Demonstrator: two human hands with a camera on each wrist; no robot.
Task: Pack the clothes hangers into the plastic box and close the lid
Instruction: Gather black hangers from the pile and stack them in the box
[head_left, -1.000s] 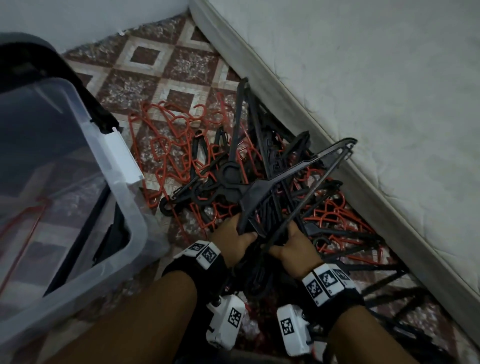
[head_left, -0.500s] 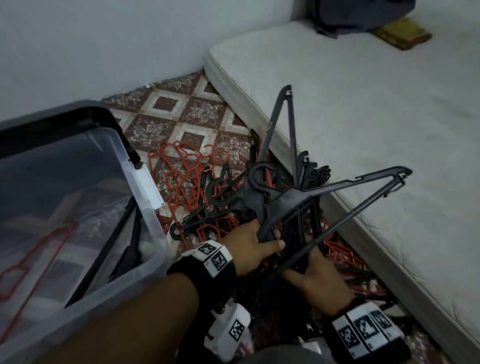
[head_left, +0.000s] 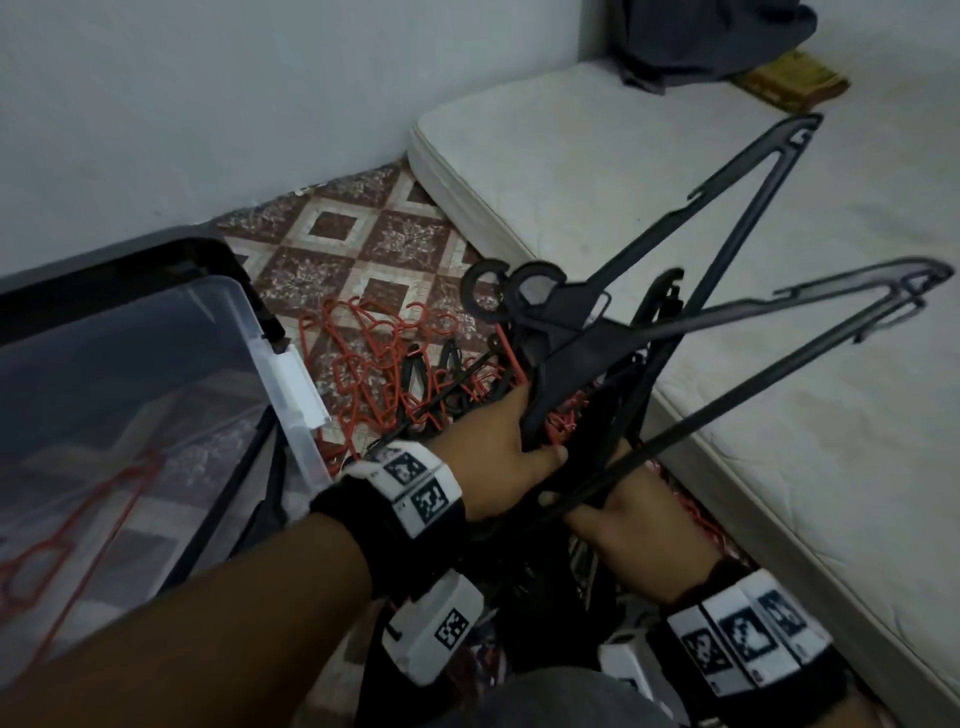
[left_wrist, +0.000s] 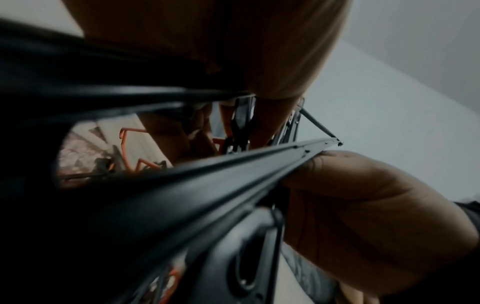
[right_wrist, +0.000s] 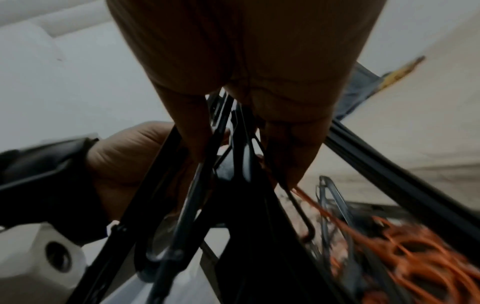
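A bunch of black hangers (head_left: 587, 332) is lifted off the floor, its arms fanning out to the right above the mattress. My left hand (head_left: 511, 447) grips the bunch near the hooks, thumb over a bar (left_wrist: 233, 179). My right hand (head_left: 623, 514) grips the lower bars from below; its fingers (right_wrist: 285, 148) curl round several black bars. The clear plastic box (head_left: 171, 395) stands open on the left with a red hanger (head_left: 57, 551) and a black one inside. More red hangers (head_left: 384, 358) and black ones lie tangled on the floor.
A white mattress (head_left: 649, 171) runs along the right side, with a dark cloth (head_left: 711, 36) and a brown item (head_left: 789, 83) at its far end. The box's black lid (head_left: 135, 270) lies behind the box by the wall. Patterned floor (head_left: 363, 234) shows between.
Both hands have raised the bunch of black hangers off the floor pile and swung its arms up and to the right, over the mattress. The head view has tilted up.
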